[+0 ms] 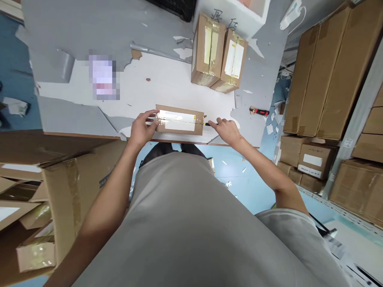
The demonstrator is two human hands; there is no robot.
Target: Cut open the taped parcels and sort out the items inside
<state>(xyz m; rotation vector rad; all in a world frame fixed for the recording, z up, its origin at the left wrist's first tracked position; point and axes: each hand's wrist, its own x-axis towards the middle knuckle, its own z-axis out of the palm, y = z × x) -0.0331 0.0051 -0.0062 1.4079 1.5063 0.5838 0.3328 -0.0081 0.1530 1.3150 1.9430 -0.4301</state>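
Starting at the far left, we've got a large open carton [61, 199], brown tape down its side and smaller taped boxes [37, 255] inside. On to the worktop [60, 32], its grey covering torn to show white, where a blurred-out rectangle [103, 77] gives us nothing to read.

Here's the left hand [142, 128], fingers bent and parted, thumb and fingertips holding the left end of a slim cardboard box [179, 129]. That box lies at the worktop's near edge, between the hands; its white label has a small yellow mark at the right, print too small for us to read, and a seam running through it.

At the box's right end, a black-and-yellow hand tool [207, 124], tip against the seam as far as we can see, gripped in the curled fingers of the right hand [226, 129].

Beyond, two taped boxes [208, 52] wear white labels, lettering illegible, before a white foam box [254, 18] with two handwritten black characters; the second looks like 后. Then a red-and-black utility knife [259, 111], and finally shelved cartons [332, 79], one smaller carton [315, 159] with two white labels, its handwriting unreadable.
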